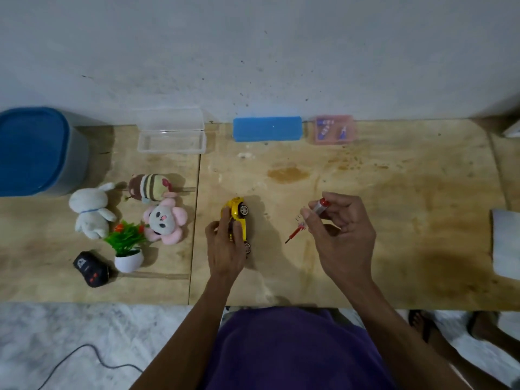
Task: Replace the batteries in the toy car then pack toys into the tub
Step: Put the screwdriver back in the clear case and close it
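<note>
A: What is the biggest thing in view?

B: A worn wooden table (pixel 365 192) pushed against a pale wall. At its far left corner stands a grey tub (pixel 42 153) with a blue lid on.

A: And the toys?

B: They sit in a cluster on the left, near the tub: a white plush rabbit (pixel 90 213), a striped plush (pixel 150 187), a pink and grey plush flower (pixel 164 220), a small fake plant in a white pot (pixel 127 249), and nearest the person a black remote control (pixel 90 268). Along the back edge lie an open clear plastic case (pixel 171 136), a blue box (pixel 267 128) and a small pink packet (pixel 334 129).

A: Where is the toy car?

B: The yellow toy car (pixel 239 218) lies on its side near the table's middle, wheels facing right. The left hand (pixel 225 249) rests over its near half, fingers curled around the body, holding it down.

A: And the other hand?

B: The right hand (pixel 342 229) hovers well right of the car, its grip closed on a small screwdriver (pixel 305 220) with a clear and red handle, pinched between thumb and fingertips. The tip points down and left, just above the table.
</note>
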A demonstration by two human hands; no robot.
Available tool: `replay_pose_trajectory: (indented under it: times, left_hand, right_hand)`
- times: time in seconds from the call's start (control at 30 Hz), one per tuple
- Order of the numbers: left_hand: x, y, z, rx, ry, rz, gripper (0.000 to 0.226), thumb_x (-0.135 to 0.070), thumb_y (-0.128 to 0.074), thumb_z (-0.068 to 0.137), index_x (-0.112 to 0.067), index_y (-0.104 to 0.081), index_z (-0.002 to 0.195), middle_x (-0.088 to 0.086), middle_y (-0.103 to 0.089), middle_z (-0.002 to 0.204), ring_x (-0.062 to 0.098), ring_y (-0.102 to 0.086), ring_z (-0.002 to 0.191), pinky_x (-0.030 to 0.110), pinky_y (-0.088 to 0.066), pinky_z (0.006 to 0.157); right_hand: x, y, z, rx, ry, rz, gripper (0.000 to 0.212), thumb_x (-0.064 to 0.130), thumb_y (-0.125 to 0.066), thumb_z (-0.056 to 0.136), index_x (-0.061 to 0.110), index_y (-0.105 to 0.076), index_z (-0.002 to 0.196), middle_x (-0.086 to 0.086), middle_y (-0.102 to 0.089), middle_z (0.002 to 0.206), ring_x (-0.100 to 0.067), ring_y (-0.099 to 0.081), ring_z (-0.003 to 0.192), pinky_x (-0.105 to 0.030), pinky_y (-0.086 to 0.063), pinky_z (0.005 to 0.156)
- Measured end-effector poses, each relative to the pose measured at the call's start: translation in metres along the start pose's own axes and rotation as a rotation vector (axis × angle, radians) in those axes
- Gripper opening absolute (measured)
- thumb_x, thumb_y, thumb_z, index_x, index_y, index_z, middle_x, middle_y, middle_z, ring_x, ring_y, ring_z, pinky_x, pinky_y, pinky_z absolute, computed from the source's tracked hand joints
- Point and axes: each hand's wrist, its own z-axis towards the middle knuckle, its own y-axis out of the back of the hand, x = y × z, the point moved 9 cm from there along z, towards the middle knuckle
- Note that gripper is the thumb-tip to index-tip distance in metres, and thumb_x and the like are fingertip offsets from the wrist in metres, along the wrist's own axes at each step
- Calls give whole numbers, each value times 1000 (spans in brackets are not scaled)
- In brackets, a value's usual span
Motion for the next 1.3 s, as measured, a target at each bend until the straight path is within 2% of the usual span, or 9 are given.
replay_pose_trajectory:
  times: [0.27, 0.5, 0.67, 0.8, 0.9, 0.97, 1.07, 1.17, 1.3]
  left_hand:
    - [-11, -25, 2, 31, 72, 113, 63, -37, -74, 87, -22, -52, 144, 17, -40, 141, 38, -49, 124, 44, -43, 104]
    - [-8, -17, 1, 135, -8, 156, 68, -34, -68, 92, -19, -40, 152, 15, -35, 148, 26, -46, 131, 25, -34, 104]
    - [4, -13, 4, 183, 3, 111, 72, -38, -76, 85, -25, -45, 149, 11, -41, 141, 22, -51, 125, 19, -35, 96]
    - [-4, -3, 5, 156, -54, 135, 67, -41, -75, 85, -21, -51, 144, 12, -43, 138, 22, -49, 125, 22, -38, 98]
    - [-6, 25, 16, 105, -111, 83, 56, -40, -73, 87, -21, -58, 137, 7, -51, 130, 13, -50, 114, 25, -45, 94]
    - [-5, 54, 34, 46, -181, 66, 50, -37, -74, 87, -19, -61, 132, 5, -57, 122, 13, -53, 109, 32, -53, 90]
    - [-6, 111, 76, -56, -276, 91, 38, -33, -72, 88, -16, -66, 121, 5, -65, 113, 6, -51, 102, 9, -37, 82]
    - [-8, 163, 128, -100, -365, 124, 34, -27, -71, 88, -16, -67, 120, 6, -66, 114, 16, -57, 101, 21, -42, 83]
    - [15, 200, 208, -90, -256, 112, 46, -28, -72, 88, -15, -62, 130, 13, -60, 123, 25, -62, 102, 26, -47, 83]
  right_hand:
    - [-24, 11, 12, 45, -64, 2, 36, 5, -78, 85, 22, -59, 109, -2, -74, 95, -15, -75, 87, -34, -63, 69]
    - [-51, -2, 21, 70, -211, 69, 35, 3, -79, 83, 12, -60, 111, -5, -74, 90, -8, -73, 78, -14, -55, 65]
    - [-86, -17, 17, -36, -528, 223, 31, 13, -83, 82, 11, -65, 107, -11, -78, 87, -23, -76, 79, -35, -60, 68]
    - [-108, -48, 5, -137, -819, 418, 25, 14, -76, 89, 6, -66, 110, -9, -74, 74, -25, -71, 75, -33, -59, 61]
    - [-111, -87, 2, -57, -888, 370, 26, 4, -71, 91, 7, -66, 116, -13, -69, 78, -25, -65, 75, -29, -54, 61]
    - [-104, -118, 2, 20, -847, 297, 30, -3, -72, 86, 8, -70, 115, -13, -71, 85, -24, -63, 76, -32, -54, 67]
    - [-84, -161, 13, 96, -671, 34, 18, 10, -81, 82, 25, -77, 93, 0, -77, 84, -16, -71, 78, -35, -59, 76]
    - [-52, -211, 33, 129, -382, -184, 14, 19, -80, 85, 24, -79, 98, 11, -77, 88, -3, -72, 82, -26, -58, 80]
    - [-14, -294, 69, 209, 68, -417, 9, 19, -77, 88, 18, -78, 97, 10, -74, 86, 3, -66, 77, -14, -52, 73]
